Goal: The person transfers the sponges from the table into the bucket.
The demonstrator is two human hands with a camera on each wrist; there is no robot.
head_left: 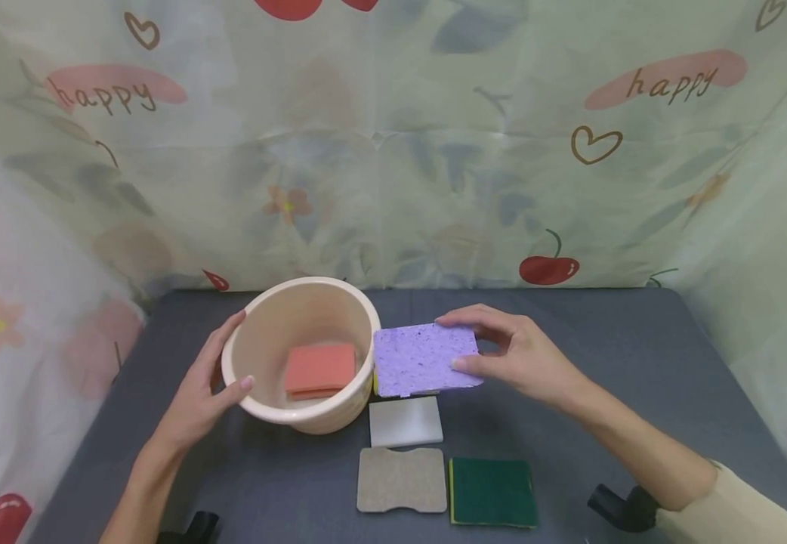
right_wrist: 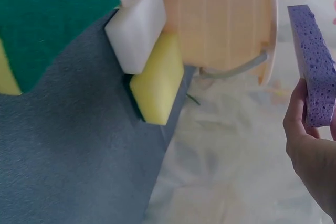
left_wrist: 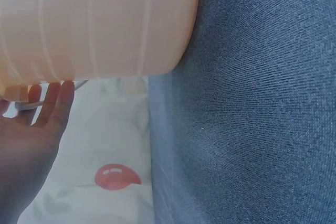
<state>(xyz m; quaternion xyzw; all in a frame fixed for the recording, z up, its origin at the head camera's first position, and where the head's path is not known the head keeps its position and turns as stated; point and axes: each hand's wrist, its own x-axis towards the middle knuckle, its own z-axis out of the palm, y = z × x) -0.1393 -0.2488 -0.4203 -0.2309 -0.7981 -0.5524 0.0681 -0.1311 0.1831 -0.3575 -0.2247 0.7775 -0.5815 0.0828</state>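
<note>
My left hand (head_left: 192,393) holds the cream bucket (head_left: 335,412) by its left side, thumb at the rim and fingers along the outer wall. In the left wrist view, the fingertips touch the bucket wall near its handle. Inside the bucket lies a coral-coloured sponge or folded cloth (head_left: 321,368); which of these I cannot tell. To the right of the rim, my right hand (head_left: 526,355) pinches a speckled purple sponge (head_left: 421,357) between thumb and fingers, raised above the table. Mostly hidden under it in the head view is a yellow sponge (right_wrist: 160,80), beside the bucket.
A white sponge (head_left: 405,421) lies right of the bucket. Nearer me are a grey-beige sponge with notched sides (head_left: 402,480) and a green scouring sponge (head_left: 492,491) with a yellow edge. Dark cloth covers the table (head_left: 285,483); a printed curtain (head_left: 380,189) hangs behind.
</note>
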